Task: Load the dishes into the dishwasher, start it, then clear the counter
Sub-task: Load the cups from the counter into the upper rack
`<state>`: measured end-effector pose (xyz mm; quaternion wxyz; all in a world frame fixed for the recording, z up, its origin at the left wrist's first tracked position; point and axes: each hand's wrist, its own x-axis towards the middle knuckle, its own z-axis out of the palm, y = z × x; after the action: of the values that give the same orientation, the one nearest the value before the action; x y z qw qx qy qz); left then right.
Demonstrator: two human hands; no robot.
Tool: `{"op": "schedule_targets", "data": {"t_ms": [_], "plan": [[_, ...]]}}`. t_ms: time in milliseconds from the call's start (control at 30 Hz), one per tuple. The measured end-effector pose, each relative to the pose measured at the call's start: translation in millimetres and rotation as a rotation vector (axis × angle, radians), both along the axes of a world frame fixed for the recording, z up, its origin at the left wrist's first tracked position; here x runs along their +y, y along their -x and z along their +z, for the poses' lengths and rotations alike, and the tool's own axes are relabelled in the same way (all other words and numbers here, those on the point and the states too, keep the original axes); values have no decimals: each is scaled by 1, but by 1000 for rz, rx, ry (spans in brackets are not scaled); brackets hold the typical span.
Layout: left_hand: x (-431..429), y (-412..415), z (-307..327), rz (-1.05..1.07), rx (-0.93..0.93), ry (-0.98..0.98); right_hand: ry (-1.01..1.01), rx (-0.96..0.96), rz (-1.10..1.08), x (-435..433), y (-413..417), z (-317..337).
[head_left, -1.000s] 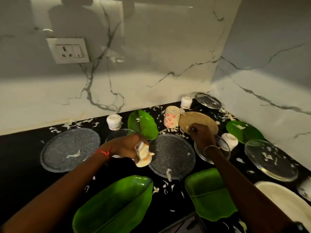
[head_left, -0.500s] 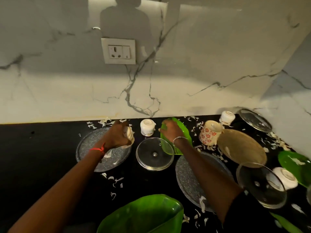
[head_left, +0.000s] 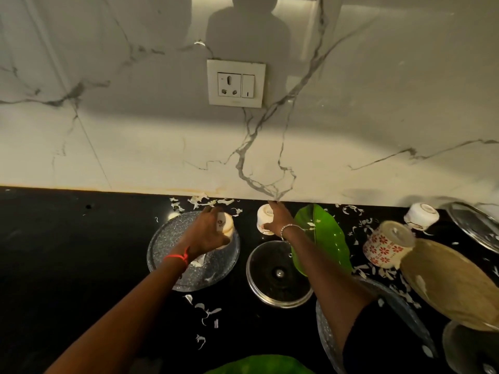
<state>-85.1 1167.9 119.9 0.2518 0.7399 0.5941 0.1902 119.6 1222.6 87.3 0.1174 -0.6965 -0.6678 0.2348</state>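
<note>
My left hand (head_left: 206, 234) grips a small white cup (head_left: 225, 225) just above a grey speckled plate (head_left: 172, 249) on the black counter. My right hand (head_left: 279, 220) reaches to a second small white cup (head_left: 264, 215), which stands upside down by the wall. Its fingers lie straight along the cup's right side and its thumb touches the near side. A glass lid (head_left: 279, 276) lies under my right forearm, with a green leaf-shaped plate (head_left: 324, 238) to its right.
A floral mug (head_left: 383, 249) lies on its side against a brown plate (head_left: 456, 284). Another white cup (head_left: 421, 217), a lid (head_left: 475, 225) and a second grey plate (head_left: 397, 306) are at the right. White scraps (head_left: 205, 314) litter the counter. A wall socket (head_left: 236, 83) is above.
My view swung left. My left hand carried its cup left over the grey plate. My right hand left the brown plate, passed the green leaf plate and reached the upside-down cup.
</note>
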Motion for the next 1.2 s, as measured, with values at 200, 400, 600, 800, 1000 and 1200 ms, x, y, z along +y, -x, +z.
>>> {"op": "schedule_targets", "data": {"t_ms": [200, 400, 600, 800, 1000, 1200], "plan": [[11, -4, -4, 41, -29, -53, -52, 0, -31, 5, -2, -7], [15, -14, 4, 62, -45, -130, -204, 136, -120, -8, -11, 14], [-6, -33, 31, 65, -124, -263, -358, 88, -179, -54, -28, 60], [-62, -66, 56, -14, -224, -331, -368, 2, -243, -139, -48, 90], [-142, -93, 62, -166, -256, -333, -323, -31, -329, -246, -60, 95], [-214, -110, 50, -364, -323, -269, -266, 1, -457, -345, -62, 85]]}}
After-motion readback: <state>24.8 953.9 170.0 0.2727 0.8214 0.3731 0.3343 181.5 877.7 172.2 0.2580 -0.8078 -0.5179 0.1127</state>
